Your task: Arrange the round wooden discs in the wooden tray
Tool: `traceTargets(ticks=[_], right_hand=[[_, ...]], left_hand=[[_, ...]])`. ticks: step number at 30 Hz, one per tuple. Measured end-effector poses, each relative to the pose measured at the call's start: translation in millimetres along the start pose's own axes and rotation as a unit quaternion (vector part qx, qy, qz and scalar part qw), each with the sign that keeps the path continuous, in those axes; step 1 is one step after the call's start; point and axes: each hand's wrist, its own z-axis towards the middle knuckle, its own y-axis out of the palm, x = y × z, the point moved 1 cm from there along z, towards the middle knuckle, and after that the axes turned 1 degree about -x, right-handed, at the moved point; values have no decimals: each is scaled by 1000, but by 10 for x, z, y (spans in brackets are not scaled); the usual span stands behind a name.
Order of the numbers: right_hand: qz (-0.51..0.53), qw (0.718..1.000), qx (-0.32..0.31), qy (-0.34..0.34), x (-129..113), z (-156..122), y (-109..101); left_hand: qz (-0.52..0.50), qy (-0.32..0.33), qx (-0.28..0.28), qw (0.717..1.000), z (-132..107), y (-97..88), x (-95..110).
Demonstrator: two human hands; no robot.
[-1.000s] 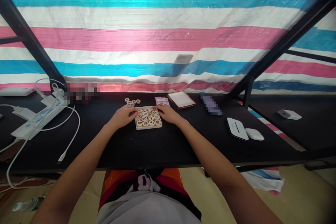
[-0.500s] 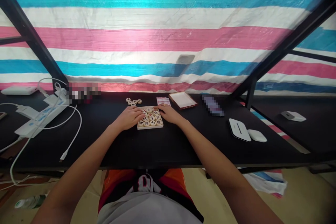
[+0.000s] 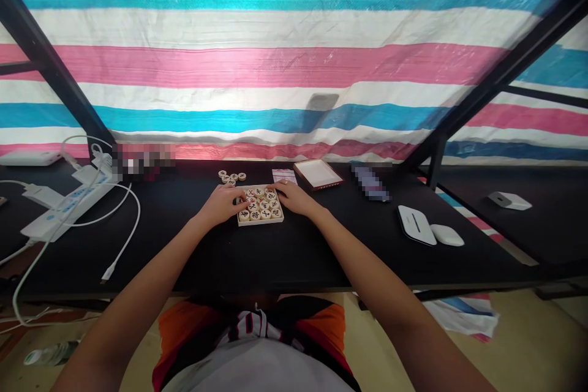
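Note:
A shallow white box [image 3: 261,222] holds rows of round Chinese chess pieces [image 3: 265,214] with black and red characters. My left hand [image 3: 219,203] reaches over the box's left side. Its thumb and curled fingers close on a piece there, which they mostly cover. At the far right corner my right hand [image 3: 294,198] rests with its fingers closed over the rim, beside the pieces. Several loose chess pieces [image 3: 232,177] lie on the black table just behind the box.
Behind my right hand are a printed card [image 3: 285,177] and the open box lid [image 3: 318,173]. A blurred phone-like object [image 3: 371,182], a white flat device [image 3: 416,225] and a white case [image 3: 447,234] lie to the right. A power strip [image 3: 68,205] with white cables occupies the left.
My left hand's fingers have drawn back and curled, uncovering more pieces along the left side. The right hand stays at the far right corner. The view has shifted slightly.

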Motion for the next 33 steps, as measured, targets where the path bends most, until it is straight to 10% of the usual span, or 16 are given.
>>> traceTargets(ticks=[18, 25, 33], right_hand=[[-2, 1000, -4, 6, -2, -8, -9], [-4, 1000, 2, 0, -2, -4, -7], [-5, 1000, -4, 8, -13, -5, -20]], left_hand=[[-62, -19, -31, 997, -21, 12, -94], [-101, -39, 60, 992, -72, -240, -152], [-95, -123, -114, 981, -154, -339, -405]])
